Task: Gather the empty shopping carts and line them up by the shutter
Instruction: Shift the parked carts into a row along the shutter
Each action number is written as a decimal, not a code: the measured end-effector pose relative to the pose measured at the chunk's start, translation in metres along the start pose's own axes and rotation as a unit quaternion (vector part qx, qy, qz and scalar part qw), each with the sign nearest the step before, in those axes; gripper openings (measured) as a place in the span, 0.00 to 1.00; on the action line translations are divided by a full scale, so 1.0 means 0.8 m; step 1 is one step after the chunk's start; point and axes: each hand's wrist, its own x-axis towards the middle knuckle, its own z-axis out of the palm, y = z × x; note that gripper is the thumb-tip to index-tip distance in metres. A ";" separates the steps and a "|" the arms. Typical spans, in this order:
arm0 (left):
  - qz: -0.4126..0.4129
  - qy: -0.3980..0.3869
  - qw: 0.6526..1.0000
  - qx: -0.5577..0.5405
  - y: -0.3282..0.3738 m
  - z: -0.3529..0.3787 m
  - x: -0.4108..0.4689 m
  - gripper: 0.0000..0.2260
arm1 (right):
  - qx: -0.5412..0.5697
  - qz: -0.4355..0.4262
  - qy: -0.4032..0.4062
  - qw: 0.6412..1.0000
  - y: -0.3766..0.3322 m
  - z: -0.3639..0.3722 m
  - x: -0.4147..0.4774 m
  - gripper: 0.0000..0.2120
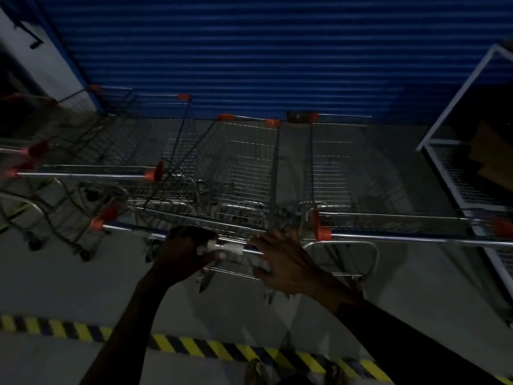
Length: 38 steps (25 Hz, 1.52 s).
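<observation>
A wire shopping cart (pixel 238 168) with orange corner caps stands straight ahead of me, nose toward the blue roller shutter (pixel 263 56). My left hand (pixel 186 251) is shut around its handle bar (pixel 133 228). My right hand (pixel 280 259) rests on the same bar farther right, fingers curled over it. Another empty cart (pixel 361 173) is parked close on the right, its handle (pixel 402 237) level with mine. More carts (pixel 91 162) crowd the left side, angled, with one (pixel 111 104) at the shutter's left edge. The scene is dim.
A white-framed mesh trolley (pixel 455 173) stands at the right, holding cardboard. A white wall (pixel 41 68) borders the shutter on the left. Yellow-and-black hazard tape (pixel 194 347) runs across the grey floor near my feet (pixel 258 370).
</observation>
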 end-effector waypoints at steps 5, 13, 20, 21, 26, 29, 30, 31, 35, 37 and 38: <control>0.025 0.037 0.998 0.048 -0.050 0.016 0.004 0.33 | -0.056 0.018 0.011 0.998 0.009 0.015 0.004 0.18; 0.055 0.062 0.995 0.049 0.017 0.045 0.064 0.20 | -0.182 0.099 0.060 0.976 0.087 -0.027 -0.014 0.24; 0.114 0.102 0.988 0.035 0.021 0.060 0.115 0.18 | -0.034 0.220 0.051 0.974 0.130 -0.052 -0.045 0.43; 0.120 0.099 0.988 0.021 0.017 0.060 0.119 0.19 | -0.011 0.219 0.037 0.975 0.133 -0.056 -0.046 0.46; 0.153 0.107 0.982 0.016 0.006 0.057 0.120 0.20 | -0.003 0.219 0.019 0.976 0.149 -0.054 -0.059 0.50; 0.147 0.091 0.985 0.001 0.012 0.054 0.117 0.20 | 0.008 0.217 0.001 0.976 0.152 -0.056 -0.058 0.50; 0.148 0.088 0.985 0.003 0.014 0.054 0.117 0.20 | 0.005 0.216 -0.005 0.976 0.152 -0.057 -0.057 0.51; 0.150 0.090 0.985 0.005 0.015 0.053 0.117 0.20 | 0.000 0.216 -0.008 0.976 0.151 -0.059 -0.057 0.51; 0.174 0.097 0.980 0.019 0.013 0.050 0.117 0.19 | -0.019 0.204 0.014 0.979 0.148 -0.061 -0.054 0.53; 0.177 0.092 0.980 0.022 0.013 0.050 0.117 0.19 | -0.033 0.197 0.031 0.979 0.149 -0.060 -0.052 0.52; 0.179 0.094 0.979 0.026 0.014 0.049 0.117 0.19 | -0.036 0.195 0.036 0.979 0.150 -0.059 -0.051 0.52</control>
